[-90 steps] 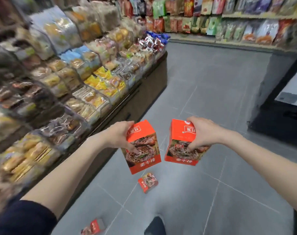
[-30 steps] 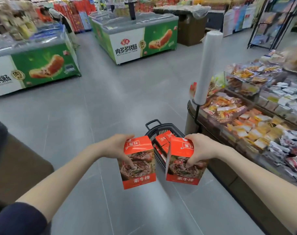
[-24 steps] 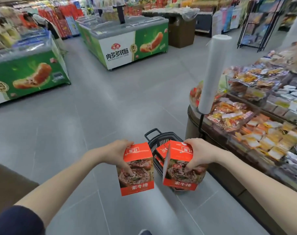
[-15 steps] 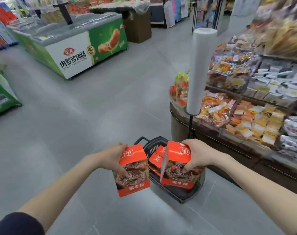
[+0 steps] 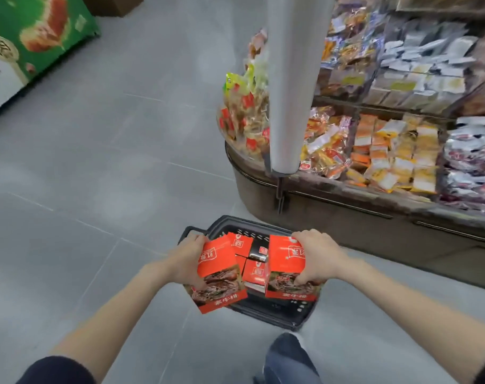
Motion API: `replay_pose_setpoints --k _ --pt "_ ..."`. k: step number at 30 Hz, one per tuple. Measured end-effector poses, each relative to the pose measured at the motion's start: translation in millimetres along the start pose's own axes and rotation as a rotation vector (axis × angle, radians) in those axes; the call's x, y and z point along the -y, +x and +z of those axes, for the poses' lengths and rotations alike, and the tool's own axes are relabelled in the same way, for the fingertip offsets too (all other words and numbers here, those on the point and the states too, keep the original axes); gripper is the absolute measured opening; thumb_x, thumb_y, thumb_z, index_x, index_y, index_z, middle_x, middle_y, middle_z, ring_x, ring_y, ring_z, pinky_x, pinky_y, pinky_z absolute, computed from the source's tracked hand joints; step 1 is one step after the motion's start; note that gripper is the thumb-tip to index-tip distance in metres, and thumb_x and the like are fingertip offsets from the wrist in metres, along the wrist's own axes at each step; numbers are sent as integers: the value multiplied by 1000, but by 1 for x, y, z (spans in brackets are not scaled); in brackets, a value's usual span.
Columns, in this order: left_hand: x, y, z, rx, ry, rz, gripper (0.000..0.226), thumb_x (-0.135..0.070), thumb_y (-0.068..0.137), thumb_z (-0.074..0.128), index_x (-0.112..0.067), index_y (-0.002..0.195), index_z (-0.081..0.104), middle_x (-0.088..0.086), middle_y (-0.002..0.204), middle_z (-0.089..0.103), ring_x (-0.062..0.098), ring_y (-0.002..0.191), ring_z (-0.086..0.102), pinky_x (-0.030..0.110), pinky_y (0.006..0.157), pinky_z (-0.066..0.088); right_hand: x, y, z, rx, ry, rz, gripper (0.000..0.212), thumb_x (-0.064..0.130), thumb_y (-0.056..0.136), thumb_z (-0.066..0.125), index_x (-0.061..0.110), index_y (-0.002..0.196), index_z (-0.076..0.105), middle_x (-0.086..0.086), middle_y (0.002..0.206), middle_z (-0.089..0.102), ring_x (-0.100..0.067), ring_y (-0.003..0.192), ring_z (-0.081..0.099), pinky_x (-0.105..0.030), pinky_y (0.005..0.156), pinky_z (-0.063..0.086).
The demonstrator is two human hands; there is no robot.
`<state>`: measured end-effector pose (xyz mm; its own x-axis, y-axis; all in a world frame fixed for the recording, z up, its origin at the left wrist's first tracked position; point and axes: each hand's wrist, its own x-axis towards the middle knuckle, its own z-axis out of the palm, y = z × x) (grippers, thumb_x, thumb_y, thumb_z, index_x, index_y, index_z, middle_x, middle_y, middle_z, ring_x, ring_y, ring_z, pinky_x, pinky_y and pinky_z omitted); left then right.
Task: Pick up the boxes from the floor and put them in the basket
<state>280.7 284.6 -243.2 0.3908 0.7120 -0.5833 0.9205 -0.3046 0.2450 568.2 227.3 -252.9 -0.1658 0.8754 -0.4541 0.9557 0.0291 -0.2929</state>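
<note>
The step in hand looked like the drop itself: both grips hung just above the dark basket (image 5: 277, 318), which stood on the floor (image 5: 111, 189) directly beneath them. The left grip (image 5: 187, 259) was curled round the outer edge of a red box (image 5: 220, 275) that tilted, its low corner hanging past the basket's near rim. The right grip (image 5: 316, 256) clamped the top of a second red box (image 5: 287, 270), fingers wrapped down its front, the box upright over the basket. Between and below the two grips, other red boxes (image 5: 253, 268) already lay inside. The next move probably called for bringing the tilted box inward toward the right grip, lowering both into free space, then letting go.
</note>
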Motion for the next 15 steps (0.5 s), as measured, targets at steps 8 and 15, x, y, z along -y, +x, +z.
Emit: replay_pose_setpoints --k 8,15 --pt "34 124 30 18 232 148 97 -38 53 82 -10 132 32 6 124 40 25 114 46 36 93 42 -19 77 79 -64 131 205 96 50 56 79 16 135 35 -3 134 47 -22 124 41 -35 106 32" --pt "63 239 76 -8 223 345 98 -42 54 86 -3 128 36 12 123 42 26 111 44 31 95 36 -35 164 156 -92 106 301 97 55 60 76 14 135 32 -5 135 45 -24 126 39 -38 108 28"
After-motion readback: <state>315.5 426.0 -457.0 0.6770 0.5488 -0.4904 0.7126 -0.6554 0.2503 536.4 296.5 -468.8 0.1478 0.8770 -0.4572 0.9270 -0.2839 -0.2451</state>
